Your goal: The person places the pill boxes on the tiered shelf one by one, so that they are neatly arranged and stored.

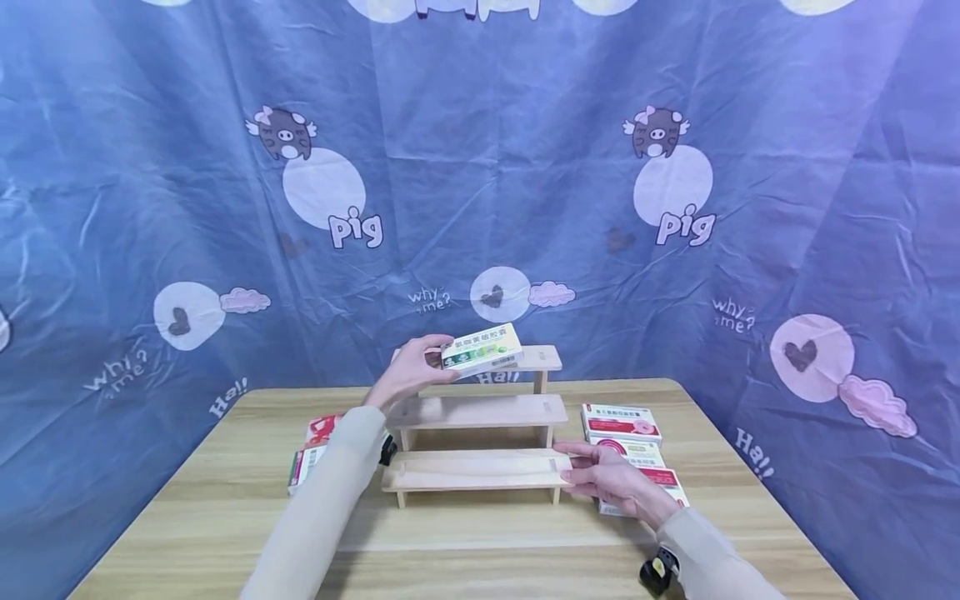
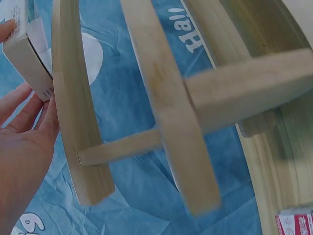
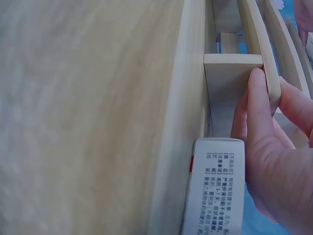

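Note:
My left hand [image 1: 420, 367] grips a white and green medicine box [image 1: 482, 348] at its left end, just over the top step of a three-step wooden stand [image 1: 480, 411]. In the left wrist view the box [image 2: 27, 54] lies between thumb and fingers, close beside the top board. My right hand [image 1: 611, 477] pinches the right end of the lowest step. From the right wrist view, the thumb is on one face of that board [image 3: 266, 54] and the fingers of the right hand [image 3: 274, 132] are on the other.
Several white and red medicine boxes [image 1: 621, 423] lie in a row right of the stand. On the left, a red box [image 1: 322, 428] and a white box [image 1: 306, 467] are partly hidden by my left sleeve. A blue patterned cloth [image 1: 495, 167] hangs behind the wooden table [image 1: 480, 554].

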A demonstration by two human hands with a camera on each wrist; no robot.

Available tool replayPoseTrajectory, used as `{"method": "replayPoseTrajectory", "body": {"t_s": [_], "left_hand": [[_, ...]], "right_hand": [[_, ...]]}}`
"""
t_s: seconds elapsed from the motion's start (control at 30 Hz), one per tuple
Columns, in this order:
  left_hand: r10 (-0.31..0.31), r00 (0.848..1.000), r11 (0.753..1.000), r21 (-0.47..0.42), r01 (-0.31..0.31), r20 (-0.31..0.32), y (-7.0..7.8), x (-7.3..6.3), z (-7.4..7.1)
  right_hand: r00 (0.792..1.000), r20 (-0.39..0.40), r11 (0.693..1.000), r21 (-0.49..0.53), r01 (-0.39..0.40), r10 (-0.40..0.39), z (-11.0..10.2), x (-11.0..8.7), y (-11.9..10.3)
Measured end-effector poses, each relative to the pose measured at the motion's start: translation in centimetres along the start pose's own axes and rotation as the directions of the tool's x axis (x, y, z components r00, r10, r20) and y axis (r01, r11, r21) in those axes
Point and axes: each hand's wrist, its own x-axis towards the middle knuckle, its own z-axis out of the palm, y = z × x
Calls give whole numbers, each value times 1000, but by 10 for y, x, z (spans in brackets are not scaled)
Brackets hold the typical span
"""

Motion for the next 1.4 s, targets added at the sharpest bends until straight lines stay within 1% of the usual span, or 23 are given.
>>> {"method": "replayPoseTrajectory", "body": {"t_s": [0.13, 0.33, 0.53, 0.73, 0.83, 1.0, 1.23, 1.3, 1.4], "left_hand": [[3, 1000, 999, -37, -2, 20, 3, 6, 5], [-20, 998, 998, -59, 24, 56, 5, 12, 13], [-24, 999, 1000, -9, 24, 49, 6, 19, 16], [-16, 996, 999, 39, 12, 91, 11, 29, 18], [-16, 993, 999, 39, 11, 114, 13, 33, 19], [-32, 987, 999, -18, 35, 157, 15, 37, 22], [-41, 985, 997, -57, 51, 168, 15, 41, 26], [-39, 983, 993, -99, 58, 180, 14, 42, 27], [-33, 983, 988, -140, 59, 180, 14, 42, 28]], "right_hand": [[1000, 3, 1000, 30, -3, 3, -1, 1, 0], [1000, 11, 1000, 23, -4, 4, -2, 1, 2], [1000, 27, 1000, 25, -4, 3, 0, 1, -1], [1000, 21, 999, 32, -8, 7, -1, 1, 0], [1000, 23, 999, 36, -7, 7, -2, 1, 1], [1000, 25, 999, 34, -5, 4, -2, 1, 3], [1000, 31, 999, 35, 0, -1, -2, 0, 3], [1000, 31, 999, 35, 0, -1, -2, -1, 2], [1000, 30, 999, 38, -2, 1, -2, -1, 2]]}}
